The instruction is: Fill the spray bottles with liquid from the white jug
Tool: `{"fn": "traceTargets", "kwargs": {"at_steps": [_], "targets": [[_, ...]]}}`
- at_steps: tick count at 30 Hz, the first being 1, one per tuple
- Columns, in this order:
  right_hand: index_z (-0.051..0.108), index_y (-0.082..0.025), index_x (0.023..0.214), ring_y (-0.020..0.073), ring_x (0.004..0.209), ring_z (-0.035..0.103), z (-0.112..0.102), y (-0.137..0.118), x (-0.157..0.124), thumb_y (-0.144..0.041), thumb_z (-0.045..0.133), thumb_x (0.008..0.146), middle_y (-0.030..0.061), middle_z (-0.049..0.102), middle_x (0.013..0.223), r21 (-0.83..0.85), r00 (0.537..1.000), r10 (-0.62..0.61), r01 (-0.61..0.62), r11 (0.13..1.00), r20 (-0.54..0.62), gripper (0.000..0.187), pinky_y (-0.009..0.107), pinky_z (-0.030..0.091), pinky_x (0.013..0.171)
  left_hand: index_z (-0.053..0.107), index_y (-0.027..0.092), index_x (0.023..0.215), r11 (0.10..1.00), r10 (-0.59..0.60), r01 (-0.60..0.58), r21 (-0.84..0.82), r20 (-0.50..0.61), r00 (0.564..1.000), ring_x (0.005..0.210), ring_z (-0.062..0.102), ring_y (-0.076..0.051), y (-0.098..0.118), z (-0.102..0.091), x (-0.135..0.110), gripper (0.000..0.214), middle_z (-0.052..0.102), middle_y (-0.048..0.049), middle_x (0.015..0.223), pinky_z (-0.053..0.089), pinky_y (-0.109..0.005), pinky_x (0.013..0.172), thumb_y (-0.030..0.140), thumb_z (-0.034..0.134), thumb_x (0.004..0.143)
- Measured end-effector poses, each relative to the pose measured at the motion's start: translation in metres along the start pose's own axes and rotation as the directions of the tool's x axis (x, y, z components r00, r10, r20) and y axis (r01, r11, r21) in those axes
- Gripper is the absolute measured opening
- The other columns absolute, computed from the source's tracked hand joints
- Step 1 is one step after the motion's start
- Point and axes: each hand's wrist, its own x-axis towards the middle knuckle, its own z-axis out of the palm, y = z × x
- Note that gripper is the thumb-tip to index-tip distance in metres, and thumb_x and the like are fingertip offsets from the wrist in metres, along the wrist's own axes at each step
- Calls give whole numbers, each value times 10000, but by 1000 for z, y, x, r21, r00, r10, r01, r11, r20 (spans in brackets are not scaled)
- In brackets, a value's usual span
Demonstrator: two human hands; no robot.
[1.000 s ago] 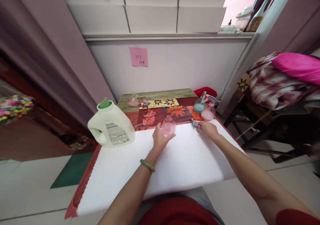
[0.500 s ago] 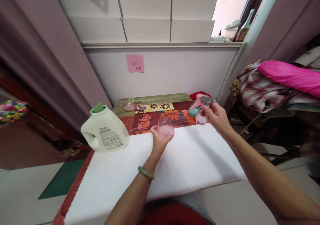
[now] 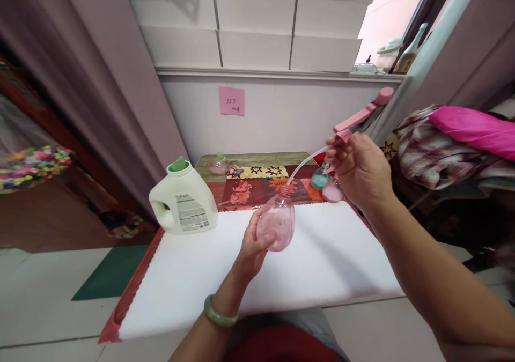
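My left hand (image 3: pixel 251 242) is closed around a clear pink round bottle (image 3: pixel 277 222), lifted off the white foam sheet (image 3: pixel 225 276). My right hand (image 3: pixel 359 170) is raised at the right and pinches a pink spray head (image 3: pixel 364 114). Its white dip tube (image 3: pixel 306 162) slants down with its tip at the bottle's open neck. A green bangle sits on my left wrist.
A large white detergent jug (image 3: pixel 183 203) with a green cap stands at the foam's left back corner. Behind are a teal spray bottle (image 3: pixel 321 177), a pink one (image 3: pixel 332 191) and another pink one lying down (image 3: pixel 219 165) on a patterned mat. Clothes pile up at the right.
My left hand lifted the pink bottle off the foam toward me. My right hand picked the spray head up off the foam and raised it, and the tube tip now meets the bottle's neck.
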Motion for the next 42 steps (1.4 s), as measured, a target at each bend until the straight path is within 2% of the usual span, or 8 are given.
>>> {"fn": "traceTargets", "kwargs": {"at_steps": [7,12,18,21,27,31,36,42], "targets": [[650,-249,875,138,715,655,23,25,-27,-478,738,830,1,709,880,9,982,177,-178,984,63,249,274,574,679,606,242,1267,999,-5,4,-32,-32,999,1230,585,-346,3,-11,-5,743,656,-110,1285,496,-436,975,337,886,585],[617,-240,855,264,1008,688,43,59,-57,-516,675,832,46,746,972,-11,920,375,-376,926,117,282,420,564,898,663,193,1230,982,9,-7,-189,11,1000,1369,482,-370,6,-1,-7,642,628,-134,1367,425,-478,1097,574,777,726],[640,-239,902,342,1080,697,59,74,-70,-395,547,780,84,772,992,257,823,523,-567,782,223,219,524,534,947,678,187,1205,934,-213,151,-322,-166,963,942,697,-265,3,5,-11,678,728,-133,1134,563,-327,672,719,650,785],[647,-234,925,350,1096,690,58,74,-69,-411,513,788,97,773,993,264,813,531,-581,770,239,261,536,522,954,670,144,1215,893,-341,279,-352,-127,931,766,711,-245,4,2,-13,775,748,-153,1032,556,-335,626,784,577,787],[599,-255,941,332,1060,694,50,74,-70,-598,482,859,88,761,988,120,822,494,-541,832,283,372,493,525,900,702,84,1130,819,-501,431,-378,-107,859,800,735,-275,10,4,-13,850,764,-185,932,585,-403,770,832,467,802],[471,-272,806,309,1023,702,54,77,-72,-762,469,862,63,759,931,65,843,482,-509,858,240,493,455,540,861,718,48,1094,777,-560,505,-375,-48,827,768,734,-283,13,9,-12,908,759,-205,883,583,-363,662,853,422,797],[454,-271,787,291,981,716,62,83,-76,-744,503,875,35,733,798,162,886,415,-449,879,207,484,460,546,912,693,38,1152,639,-667,623,-452,78,741,671,708,-238,20,8,-13,919,748,-203,840,540,-277,519,844,444,788],[505,-267,788,252,906,717,64,85,-75,-729,525,888,9,723,759,255,914,313,-377,891,257,473,468,494,1027,666,43,1074,533,-727,663,-525,118,677,489,593,-137,30,4,-13,850,728,-202,829,304,-158,308,823,494,784]]}}
